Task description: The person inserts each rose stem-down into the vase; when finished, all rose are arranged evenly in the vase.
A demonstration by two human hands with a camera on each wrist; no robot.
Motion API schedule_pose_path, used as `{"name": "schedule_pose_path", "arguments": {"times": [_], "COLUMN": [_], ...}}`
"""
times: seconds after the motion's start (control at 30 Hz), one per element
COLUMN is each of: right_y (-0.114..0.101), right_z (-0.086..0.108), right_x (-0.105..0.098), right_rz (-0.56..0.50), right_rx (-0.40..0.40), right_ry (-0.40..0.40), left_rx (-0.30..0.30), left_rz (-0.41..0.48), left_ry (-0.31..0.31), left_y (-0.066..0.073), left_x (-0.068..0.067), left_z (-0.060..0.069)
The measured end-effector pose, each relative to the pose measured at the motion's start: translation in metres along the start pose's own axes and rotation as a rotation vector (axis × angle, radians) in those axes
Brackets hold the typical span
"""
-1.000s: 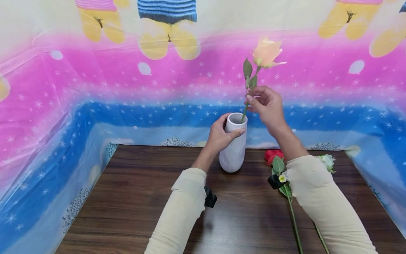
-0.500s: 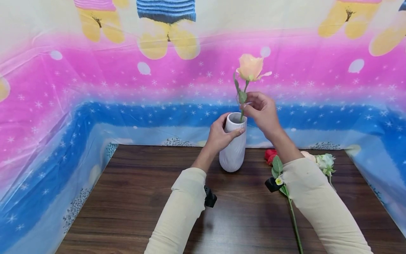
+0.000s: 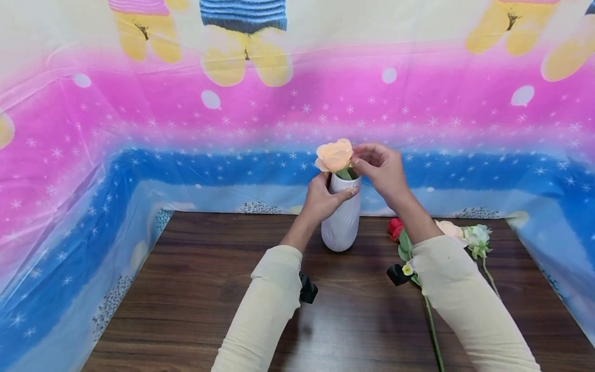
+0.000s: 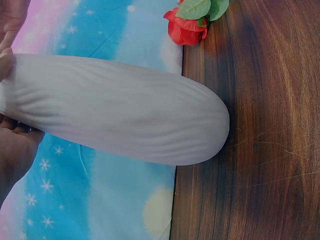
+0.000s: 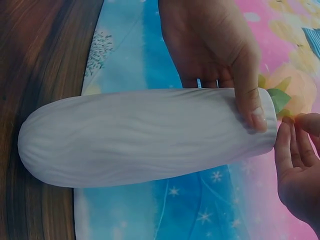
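Observation:
A white ribbed vase (image 3: 341,222) stands upright near the table's back edge. My left hand (image 3: 324,199) grips it just below the rim, thumb across the front. A peach rose (image 3: 334,156) sits low over the mouth, its stem hidden inside the vase. Beside the bloom, my right hand (image 3: 382,170) has thumb and fingertips together at its right side. In the right wrist view those fingertips of the right hand (image 5: 300,160) pinch just under the peach bloom (image 5: 296,90), by a green leaf (image 5: 279,100) at the rim.
Right of the vase, a red rose (image 3: 395,228), a pale peach flower (image 3: 450,229) and a whitish-green flower (image 3: 477,238) lie on the dark wooden table (image 3: 195,289), partly under my right forearm. A patterned cloth (image 3: 232,175) hangs behind the table.
The peach rose has come down and left, its stem sinking into the vase until the bloom is at the rim. My right hand moved slightly down and left with it; my left hand stayed on the vase.

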State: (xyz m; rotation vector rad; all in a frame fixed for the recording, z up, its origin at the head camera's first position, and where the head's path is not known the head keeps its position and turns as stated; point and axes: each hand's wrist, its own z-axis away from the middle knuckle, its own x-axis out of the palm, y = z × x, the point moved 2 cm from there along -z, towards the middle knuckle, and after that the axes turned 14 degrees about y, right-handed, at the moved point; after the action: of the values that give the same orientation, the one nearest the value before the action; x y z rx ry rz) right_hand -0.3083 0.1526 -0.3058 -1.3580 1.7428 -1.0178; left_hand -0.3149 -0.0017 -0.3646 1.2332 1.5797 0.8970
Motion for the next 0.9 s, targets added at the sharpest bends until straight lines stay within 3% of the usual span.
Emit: {"name": "schedule_pose_path", "arguments": {"times": [0.5, 0.9], "right_y": [0.005, 0.011], "right_z": [0.014, 0.053], "right_x": [-0.018, -0.065], "right_rz": [0.063, 0.098], "right_rx": [-0.032, 0.02], "right_ry": [-0.033, -0.07], "left_rx": [-0.012, -0.017], "left_rz": [-0.001, -0.025], "left_ry": [0.002, 0.021], "left_y": [0.001, 0.002], "left_x": [-0.001, 0.001], "left_z": [0.001, 0.001]}}
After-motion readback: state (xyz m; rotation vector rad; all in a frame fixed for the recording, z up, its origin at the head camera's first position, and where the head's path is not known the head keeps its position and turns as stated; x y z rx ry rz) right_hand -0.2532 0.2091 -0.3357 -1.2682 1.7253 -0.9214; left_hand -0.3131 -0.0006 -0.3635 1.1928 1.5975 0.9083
